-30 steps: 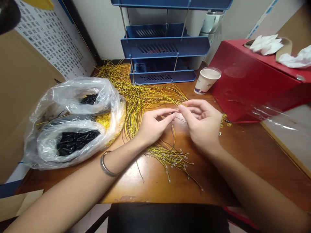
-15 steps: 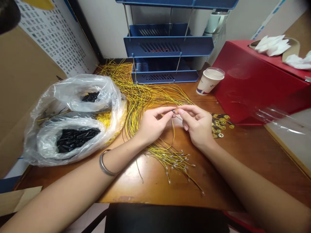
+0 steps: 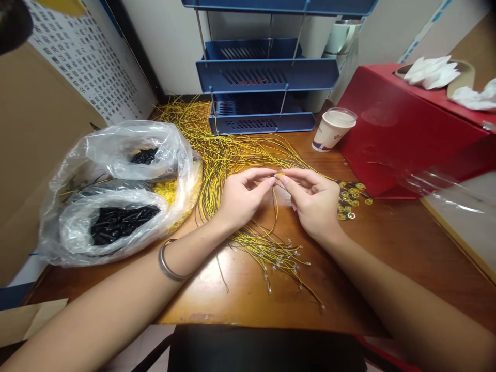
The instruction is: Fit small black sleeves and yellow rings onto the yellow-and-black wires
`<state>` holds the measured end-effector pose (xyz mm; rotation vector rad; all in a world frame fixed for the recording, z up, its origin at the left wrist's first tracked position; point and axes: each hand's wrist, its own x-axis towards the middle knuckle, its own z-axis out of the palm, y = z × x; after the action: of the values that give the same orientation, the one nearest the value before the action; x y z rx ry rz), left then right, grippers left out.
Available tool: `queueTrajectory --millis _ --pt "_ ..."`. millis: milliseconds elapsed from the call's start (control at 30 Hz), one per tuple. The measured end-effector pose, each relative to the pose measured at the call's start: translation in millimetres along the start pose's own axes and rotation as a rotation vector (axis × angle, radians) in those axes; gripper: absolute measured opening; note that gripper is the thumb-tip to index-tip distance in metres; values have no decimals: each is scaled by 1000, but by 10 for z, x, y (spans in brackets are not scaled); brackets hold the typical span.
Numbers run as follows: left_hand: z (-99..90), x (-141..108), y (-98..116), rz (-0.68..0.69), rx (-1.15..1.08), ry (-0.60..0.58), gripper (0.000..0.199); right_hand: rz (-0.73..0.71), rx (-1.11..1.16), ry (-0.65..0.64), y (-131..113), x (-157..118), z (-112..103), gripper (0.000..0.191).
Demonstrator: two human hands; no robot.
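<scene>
Both hands meet fingertip to fingertip above the middle of the table. My left hand (image 3: 243,200) is closed in a pinch on a small black part (image 3: 273,175), with thin yellow-and-black wire hanging below. The fingertips of my right hand (image 3: 316,202) press together against the other side, where a bit of yellow shows; the fingers mostly hide it. Under my hands lies a bundle of yellow and black wires (image 3: 259,242), small clear tips (image 3: 279,262) at its near ends. Yellow hexagonal pieces with black sleeves (image 3: 353,193) lie in a cluster beside my right hand.
At left, clear plastic bags (image 3: 72,227) hold black sleeves (image 3: 123,223) and yellow hexagonal pieces (image 3: 167,190). A blue tray rack (image 3: 267,75) stands at the back. A paper cup (image 3: 333,132) is near a red box (image 3: 391,134) topped with crumpled tissues (image 3: 432,72).
Both hands stay together in nearly the same place. The fingertips have shifted slightly around the small part; the wires and other objects lie as before.
</scene>
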<state>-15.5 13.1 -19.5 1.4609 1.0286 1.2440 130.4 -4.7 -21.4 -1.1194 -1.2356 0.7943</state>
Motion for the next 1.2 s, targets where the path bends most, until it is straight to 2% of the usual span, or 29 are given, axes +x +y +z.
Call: queueTrajectory --millis 200,600,800,1200 --pt "-4 -9 -20 25 6 -5 23 -81 -92 7 6 -1 -11 13" --pt "-13 -13 9 52 29 -20 25 -109 -140 23 16 6 -9 13" --pt "-18 -21 17 60 25 -16 26 -103 -110 -12 11 -8 -20 16" --pt "-24 -13 -8 91 23 -33 25 -119 -63 -2 38 15 -23 13"
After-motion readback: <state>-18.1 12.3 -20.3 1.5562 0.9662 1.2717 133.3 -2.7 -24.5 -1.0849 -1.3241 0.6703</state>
